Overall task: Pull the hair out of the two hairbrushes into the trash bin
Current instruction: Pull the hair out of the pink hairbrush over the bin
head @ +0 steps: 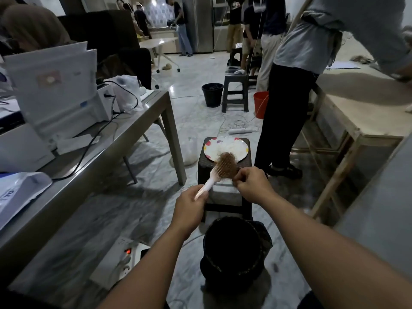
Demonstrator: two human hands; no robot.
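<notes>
From the head view I logged the left hand [189, 209] closed around the pale handle of the hairbrush [219, 171], fingers wrapped tight near the handle's end. The brush was held in the air, tilted up and away from me, bristles facing upward. A dense mat of reddish-brown hair [227, 162] covered the brush head.

The right hand [250, 182] sat at the near right edge of the brush head, fingers pinched narrow on the hair at that edge. I could not tell how much hair was in the pinch.

Containers, as I recorded them:
- Trash bin [234, 248]: black, round, on the floor directly below and nearer to me than the hands, lined with a dark bag. Its interior read as dark; I could not tell what lay inside.
- Plate [242, 144]: white with coloured spots on its rim, resting on a dark stool [224, 190] just beyond the brush. A pale heap lay on it; I could not identify it.
- Black bucket [212, 94]: on the floor well beyond the stool, contents unclear.
- Red bucket [260, 104]: partly hidden behind a standing person's legs [283, 121].

To the left stood a grey table [138, 121] carrying white boxes and a black cable. I located only one hairbrush in this view.
</notes>
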